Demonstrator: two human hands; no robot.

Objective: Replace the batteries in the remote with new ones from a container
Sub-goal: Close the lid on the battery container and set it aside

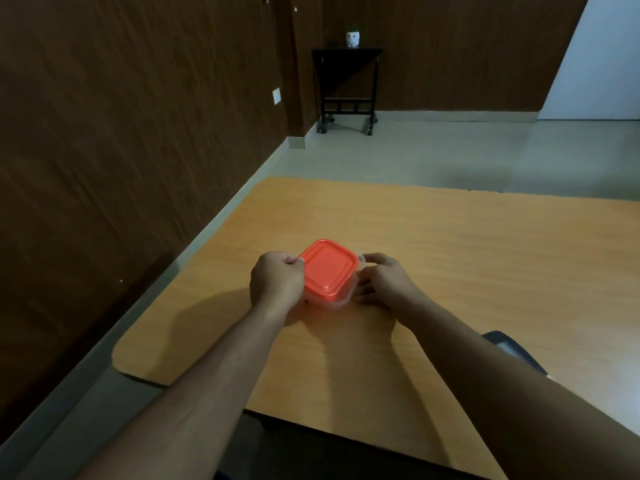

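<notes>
From my end there's not much to the body: two bare forearms come in from the bottom of the view, no sleeves on either one as far up as the picture goes. The left hand and the right hand are both bare too, no gloves. I can't spot a watch, a band or a ring on either wrist or on any finger, though the light is dim and the fingers are small in the view. The forearms look slim and long through this wide lens, widening toward the bottom edge. No clothing shows that I can call the person's for sure.
</notes>
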